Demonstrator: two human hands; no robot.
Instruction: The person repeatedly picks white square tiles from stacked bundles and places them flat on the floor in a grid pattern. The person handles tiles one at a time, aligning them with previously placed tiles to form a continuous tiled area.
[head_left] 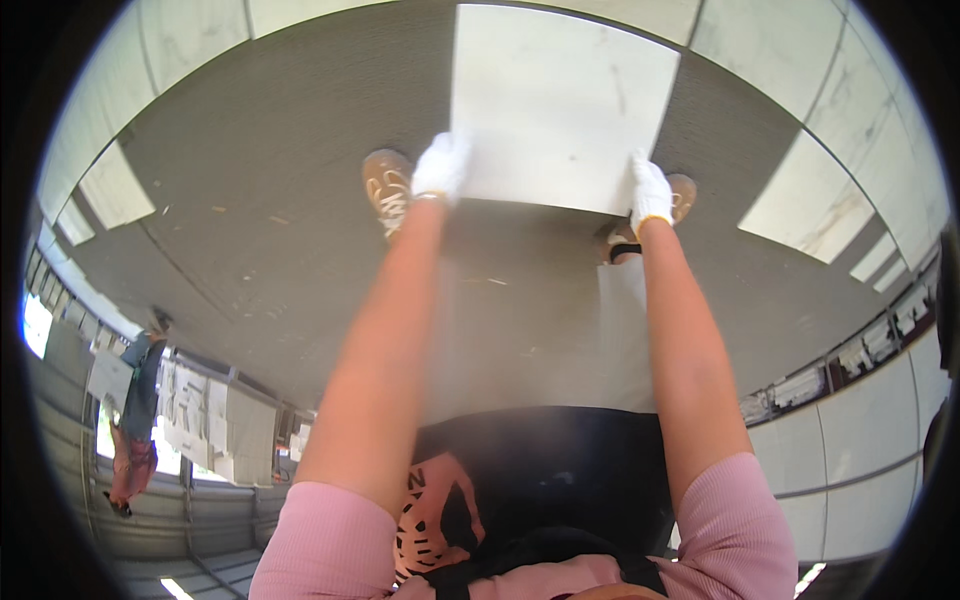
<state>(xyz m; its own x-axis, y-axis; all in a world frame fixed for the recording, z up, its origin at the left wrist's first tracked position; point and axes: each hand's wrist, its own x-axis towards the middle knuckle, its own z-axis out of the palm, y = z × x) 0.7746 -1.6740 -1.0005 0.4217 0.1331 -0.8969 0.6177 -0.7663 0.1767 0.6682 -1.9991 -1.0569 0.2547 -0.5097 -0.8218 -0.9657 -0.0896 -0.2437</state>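
Observation:
A pale rectangular stone tile [560, 110] with faint grey marks lies in front of me, held out at arm's length over the grey floor. My left hand [440, 168], in a white knitted glove, is closed on the tile's left edge near its close corner. At the right edge my right hand [650, 192], gloved the same way, grips the tile by its side. The fingers of both hands are partly hidden behind the tile, and the left glove is slightly blurred. Both arms are stretched straight.
My tan shoes [385, 185] stand on the grey floor [270, 230], either side of the tile. Large pale veined slabs [765, 50] border the far side. Smaller pale pieces [810, 200] lie at right, with another [117, 185] at left. Another person [140, 400] stands far left.

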